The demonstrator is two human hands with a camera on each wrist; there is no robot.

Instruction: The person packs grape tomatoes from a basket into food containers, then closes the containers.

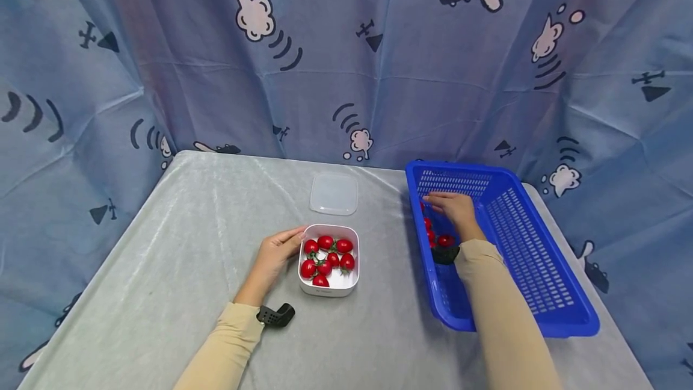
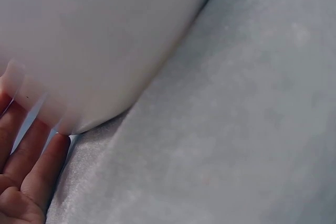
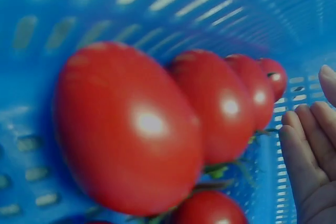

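A white square container (image 1: pixel 335 290) stands on the table with several red cherry tomatoes (image 1: pixel 325 267) in it, some with green stems. My left hand (image 1: pixel 274 256) rests against its left side, fingers extended; the left wrist view shows the fingertips (image 2: pixel 55 148) touching the white wall. Over in the blue basket (image 1: pixel 541 221), my right hand (image 1: pixel 455 209) reaches down beside more tomatoes (image 1: pixel 446 240) along the left wall. In the right wrist view, those tomatoes (image 3: pixel 128 129) lie in a row, and the right hand's fingers (image 3: pixel 304 145) are extended apart from them, holding nothing visible.
A translucent lid (image 1: pixel 334 194) lies flat behind the container. A pale cloth covers the table (image 1: pixel 189 245). Behind it hangs a blue patterned curtain (image 1: pixel 325 95). The basket has raised, slotted walls and stands by the table's right edge.
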